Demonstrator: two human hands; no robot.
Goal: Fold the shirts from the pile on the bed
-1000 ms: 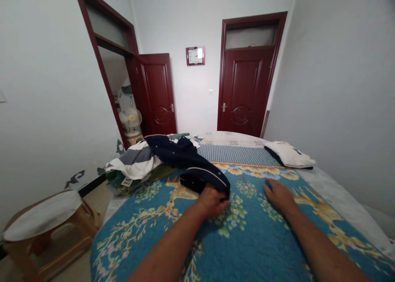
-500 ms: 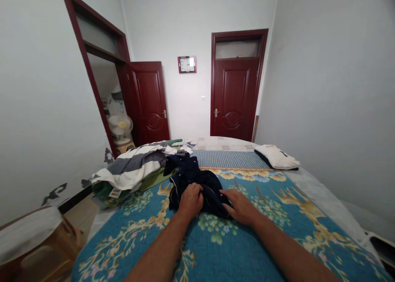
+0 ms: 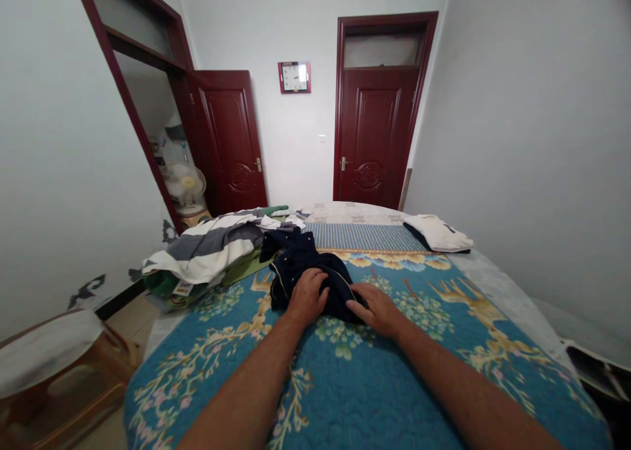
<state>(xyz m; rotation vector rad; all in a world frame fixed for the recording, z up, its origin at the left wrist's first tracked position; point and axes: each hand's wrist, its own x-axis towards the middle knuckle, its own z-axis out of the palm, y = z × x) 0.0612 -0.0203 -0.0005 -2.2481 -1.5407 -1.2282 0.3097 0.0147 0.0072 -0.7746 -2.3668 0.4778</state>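
**Navy garment (image 3: 303, 258): support and appearance**

The navy garment is located at the centre of the counter (image 3: 507, 282), on the teal quilt (image 3: 345, 384), directly in front of the person. The left hand (image 3: 308, 297) is laid on its near middle, with the fingers bent over the cloth. The right hand (image 3: 378, 307) is set at its right edge, with the thumb apart from the fingers. Whether cloth is clamped by either hand cannot be told, since the undersides are hidden. Contact is made on two sides, presumably so that the loose fabric is kept from sliding and its folds can be controlled. The padded quilt is probably spread as a soft, level working surface. The striped cloth (image 3: 217, 245) is heaped at the left and the folded white cloth (image 3: 436, 232) is placed on the far right, by which the middle appears to be left free for handling.

The garment is seen bunched, not flat. Its dark surface is marked by thin pale trim lines and small light dots, possibly buttons. A narrower part is extended towards the striped cloth.
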